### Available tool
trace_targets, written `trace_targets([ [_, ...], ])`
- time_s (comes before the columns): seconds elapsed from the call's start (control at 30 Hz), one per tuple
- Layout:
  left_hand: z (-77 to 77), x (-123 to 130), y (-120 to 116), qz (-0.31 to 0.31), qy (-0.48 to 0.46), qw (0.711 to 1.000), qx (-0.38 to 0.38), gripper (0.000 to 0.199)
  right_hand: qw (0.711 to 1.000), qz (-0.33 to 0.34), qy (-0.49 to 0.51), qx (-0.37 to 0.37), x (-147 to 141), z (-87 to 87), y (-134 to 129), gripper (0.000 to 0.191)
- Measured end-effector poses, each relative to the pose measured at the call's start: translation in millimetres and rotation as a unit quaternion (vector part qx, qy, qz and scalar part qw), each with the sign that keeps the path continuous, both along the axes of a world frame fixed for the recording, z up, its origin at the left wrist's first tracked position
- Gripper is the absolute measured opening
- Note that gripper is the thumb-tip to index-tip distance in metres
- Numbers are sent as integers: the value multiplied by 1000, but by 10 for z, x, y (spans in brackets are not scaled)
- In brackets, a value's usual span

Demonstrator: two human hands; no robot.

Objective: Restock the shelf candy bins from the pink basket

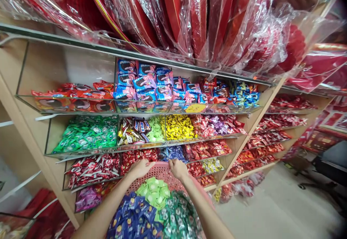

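Observation:
My left hand (141, 168) and my right hand (178, 169) are closed on the far rim of a pink perforated plastic basket (161, 170). Wrapped candies fill it in separate heaps: light green candies (154, 192) toward the far side, dark blue candies (132, 217) at the left, and dark green candies (180, 213) at the right. Its near side lies below the picture's edge. Just beyond the rim is a lower shelf bin of blue-wrapped candies (173, 153), with red-wrapped candies (138, 156) beside it.
Above are bins of green candies (86, 132), yellow candies (179, 127) and Snickers bars (141, 125). Blue-and-pink biscuit packs (145, 82) stand on the upper glass-fronted shelf (67, 103). Red plastic-wrapped goods (173, 11) hang over the top edge. Floor (260, 210) shows at right, near an office chair (322, 170).

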State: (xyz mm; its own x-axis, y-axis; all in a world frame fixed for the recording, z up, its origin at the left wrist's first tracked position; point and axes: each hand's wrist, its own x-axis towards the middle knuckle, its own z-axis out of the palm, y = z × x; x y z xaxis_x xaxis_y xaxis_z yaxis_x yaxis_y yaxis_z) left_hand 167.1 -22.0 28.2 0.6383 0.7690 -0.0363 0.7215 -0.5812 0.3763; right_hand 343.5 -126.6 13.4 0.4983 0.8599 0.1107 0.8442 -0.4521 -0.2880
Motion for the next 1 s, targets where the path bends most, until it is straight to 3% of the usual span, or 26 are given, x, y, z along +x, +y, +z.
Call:
trace_targets([
  [0.17, 6, -5, -143, 21, 27, 997, 74, 54, 1000, 16, 2, -19, -23, 4, -7, 56],
  [0.27, 163, 20, -321, 15, 35, 991, 126, 43, 999, 28, 10, -20, -31, 12, -1, 57],
  [0.37, 508, -5, -522, -34, 23, 993, 108, 38, 999, 35, 19, -19, -31, -7, 9, 56],
  [0.47, 980, -40, -573, -117, -73, 986, 88, 35, 999, 37, 20, -18, -3, -51, 0, 57],
  [0.53, 1268, -17, -461, -173, -129, 974, 64, 32, 999, 38, 20, -16, 27, -82, -24, 58],
  [0.63, 1513, 110, -151, -136, -154, 970, 132, 23, 999, 41, 26, -14, 70, -110, -77, 58],
  [0.77, 1480, 331, 158, -103, -61, 976, 183, 16, 998, 42, 35, -22, 100, -92, -142, 59],
  [1.0, 1290, 480, 197, -81, -30, 981, 173, 21, 998, 55, 24, -15, 147, 45, -202, 58],
])
